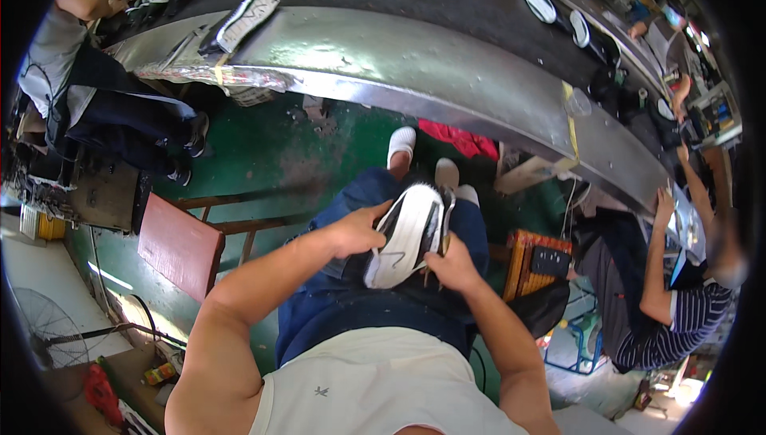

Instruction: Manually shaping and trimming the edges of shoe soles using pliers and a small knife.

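Observation:
Over my lap I hold a black shoe with a white sole (405,231), its sole turned up. My left hand (361,230) is closed on the shoe's left side, its fingers partly hidden behind the upper. On the opposite side my right hand (455,264) grips the lower right edge, thumb near the sole; its other fingers are mostly hidden. A dark line curves across the white sole near the lower end. Another black shoe with a white sole (243,20) lies on the metal ledge in front of me, sole facing up.
A metal-edged conveyor bench (359,56) curves across the front, with white shoes (539,1) farther back. Left stands a reddish-brown stool (182,245); right, a wooden seat (527,263). A red cloth (459,139) lies under the bench. Co-workers are at left and right.

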Demonstrator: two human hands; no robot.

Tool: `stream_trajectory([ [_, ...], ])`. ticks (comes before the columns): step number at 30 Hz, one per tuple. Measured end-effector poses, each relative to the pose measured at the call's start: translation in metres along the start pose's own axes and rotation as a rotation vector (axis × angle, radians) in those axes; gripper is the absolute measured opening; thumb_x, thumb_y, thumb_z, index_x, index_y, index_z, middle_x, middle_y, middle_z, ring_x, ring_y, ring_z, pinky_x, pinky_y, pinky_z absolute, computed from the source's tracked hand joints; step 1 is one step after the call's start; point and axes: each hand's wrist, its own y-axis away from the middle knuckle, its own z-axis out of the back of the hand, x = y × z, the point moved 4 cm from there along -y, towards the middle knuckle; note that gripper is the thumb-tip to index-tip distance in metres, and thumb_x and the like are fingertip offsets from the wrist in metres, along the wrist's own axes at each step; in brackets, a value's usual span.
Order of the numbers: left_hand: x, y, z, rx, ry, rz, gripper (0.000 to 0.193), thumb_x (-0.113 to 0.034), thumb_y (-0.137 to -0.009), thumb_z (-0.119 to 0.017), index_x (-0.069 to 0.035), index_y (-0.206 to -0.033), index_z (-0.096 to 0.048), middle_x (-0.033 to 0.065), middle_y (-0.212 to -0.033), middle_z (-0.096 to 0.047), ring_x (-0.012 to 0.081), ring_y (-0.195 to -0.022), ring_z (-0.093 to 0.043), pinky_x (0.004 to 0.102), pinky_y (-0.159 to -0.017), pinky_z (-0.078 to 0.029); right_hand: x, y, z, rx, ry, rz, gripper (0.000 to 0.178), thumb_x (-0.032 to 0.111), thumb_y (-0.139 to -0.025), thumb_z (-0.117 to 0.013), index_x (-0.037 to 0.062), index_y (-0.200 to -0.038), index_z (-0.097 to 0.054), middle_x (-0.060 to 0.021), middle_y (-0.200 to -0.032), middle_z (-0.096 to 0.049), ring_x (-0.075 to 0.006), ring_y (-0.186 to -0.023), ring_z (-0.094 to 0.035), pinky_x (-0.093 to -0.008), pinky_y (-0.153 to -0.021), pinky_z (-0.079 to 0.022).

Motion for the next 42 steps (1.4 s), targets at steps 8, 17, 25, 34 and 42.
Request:
stream_trajectory([
  [8, 0.048, -0.04, -0.082, 0.205, 0.074, 0.062, 0.121, -0.012, -0.073, -0.078, -0.007, -0.164, 0.001, 0.0153, -0.161, -0.033, 0.0251, -0.147, -0.036, 0.0345, -0.121, -0.028, -0.022, 0.05, 0.083, -0.081, 0.041, -0.218, 0.038, 0.005, -0.087, -0.062, -0.0021, -0.124, -0.054, -0.0099, -0.093, -0.068, -0.0165, -0.073, -0.066, -0.0312, -0.062, -0.055],
  [17, 0.017, -0.024, -0.098, 0.01, -0.526, 0.006, 0.126, -0.036, -0.076, -0.083, 0.01, -0.158, 0.001, 0.031, -0.165, -0.012, 0.0382, -0.155, -0.017, 0.0336, -0.126, -0.019, -0.002, 0.136, 0.084, 0.105, 0.358, -0.311, 0.041, 0.013, -0.096, -0.062, -0.0056, -0.131, -0.052, -0.0149, -0.105, -0.072, -0.0279, -0.084, -0.07, -0.0367, -0.081, -0.054],
  [25, 0.035, -0.022, -0.095, -0.018, -0.541, 0.073, 0.125, -0.034, -0.077, -0.085, 0.012, -0.157, -0.001, 0.0317, -0.164, -0.017, 0.0373, -0.153, -0.024, 0.0329, -0.125, -0.021, 0.062, 0.09, 0.068, 0.074, 1.103, 0.329, 0.051, 0.002, -0.085, -0.06, -0.0144, -0.132, -0.051, -0.0291, -0.123, -0.061, -0.0423, -0.112, -0.062, -0.0465, -0.095, -0.052],
  [34, 0.042, -0.018, -0.082, -0.035, -0.476, 0.104, 0.123, -0.034, -0.079, -0.084, 0.013, -0.157, -0.001, 0.0326, -0.164, -0.017, 0.0381, -0.153, -0.024, 0.0339, -0.125, -0.021, 0.073, 0.054, 0.083, 0.4, 1.197, -0.097, 0.057, -0.005, -0.083, -0.053, -0.0163, -0.138, -0.046, -0.0289, -0.133, -0.057, -0.0394, -0.124, -0.057, -0.0462, -0.103, -0.05],
  [42, 0.049, -0.019, -0.081, -0.021, -0.549, 0.044, 0.121, -0.034, -0.08, -0.081, 0.013, -0.156, 0.0, 0.0331, -0.164, -0.015, 0.037, -0.155, -0.018, 0.0338, -0.126, -0.018, 0.095, 0.012, 0.061, 0.651, 1.315, -0.35, 0.04, 0.018, -0.092, -0.061, -0.0129, -0.118, -0.06, -0.0294, -0.104, -0.069, -0.0419, -0.101, -0.068, -0.0492, -0.088, -0.054],
])
